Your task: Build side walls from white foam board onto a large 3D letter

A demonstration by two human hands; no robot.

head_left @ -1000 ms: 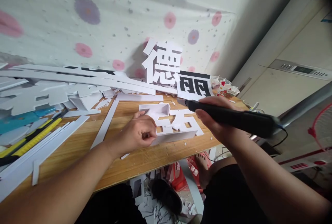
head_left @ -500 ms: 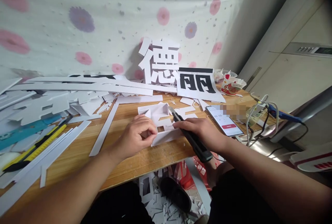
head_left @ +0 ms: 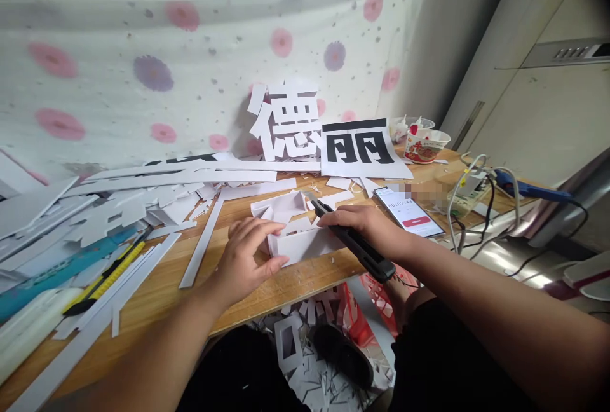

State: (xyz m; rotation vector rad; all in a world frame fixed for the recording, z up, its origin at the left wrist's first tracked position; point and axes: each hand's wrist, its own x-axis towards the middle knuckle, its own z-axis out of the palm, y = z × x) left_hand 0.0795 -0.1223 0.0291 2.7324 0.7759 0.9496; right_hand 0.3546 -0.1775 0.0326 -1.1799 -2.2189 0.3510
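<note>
A white foam-board letter piece [head_left: 305, 248] with raised side walls and cut-out openings sits near the table's front edge. My left hand [head_left: 248, 250] is at its left end, thumb and fingers apart; the fingertips reach over the wall, and whether they touch it is hard to tell. My right hand [head_left: 366, 227] is closed around a black utility knife [head_left: 355, 243], whose blade end points up and left over the piece's right side. Part of the piece's right end is hidden behind the knife and hand.
White strips [head_left: 204, 240] and offcuts cover the left of the wooden table [head_left: 229, 307], with a yellow-and-black knife [head_left: 107, 278] among them. A finished white character [head_left: 286, 123], a printed sheet [head_left: 359, 167], a paper bowl [head_left: 426, 146], a phone [head_left: 410, 212] and cables [head_left: 460, 208] lie around.
My left hand's fingers have spread from a closer curl. The piece appears tipped so its front wall shows more. My right hand still holds the knife; the camera view has shifted slightly.
</note>
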